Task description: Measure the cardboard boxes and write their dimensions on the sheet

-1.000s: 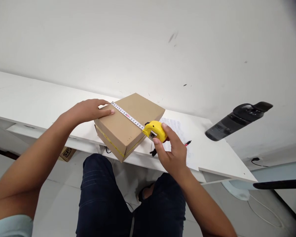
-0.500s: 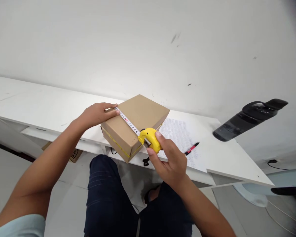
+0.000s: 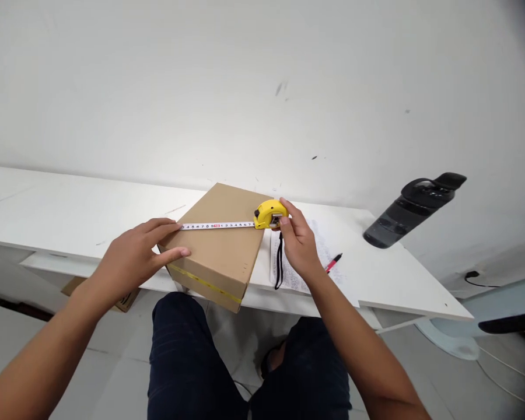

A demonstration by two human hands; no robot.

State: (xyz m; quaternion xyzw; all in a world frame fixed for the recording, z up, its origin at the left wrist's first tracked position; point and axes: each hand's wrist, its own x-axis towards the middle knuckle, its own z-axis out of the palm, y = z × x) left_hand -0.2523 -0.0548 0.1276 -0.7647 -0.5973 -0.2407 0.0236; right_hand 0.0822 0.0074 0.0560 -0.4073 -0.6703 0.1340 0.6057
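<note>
A closed brown cardboard box (image 3: 221,251) sits at an angle on the white desk, its front corner jutting past the desk edge. Yellow tape or strap runs along its near side. My right hand (image 3: 300,239) grips a yellow tape measure (image 3: 269,214) at the box's right edge, with a black wrist strap hanging below. The white blade (image 3: 219,226), marked with numbers, stretches across the top of the box. At the left edge, my left hand (image 3: 140,251) holds the blade's end under its fingers, the thumb lying on the box. The blade's tip is hidden.
Written sheets of paper (image 3: 306,280) lie right of the box with a red and black pen (image 3: 333,262) on them. A dark water bottle (image 3: 409,213) stands farther right on the desk (image 3: 402,280). Another cardboard box (image 3: 129,298) is below the desk at left.
The tape case has moved up along the box's right edge, so the blade now runs nearly level across the top instead of slanting. My left hand has shifted down and left in view.
</note>
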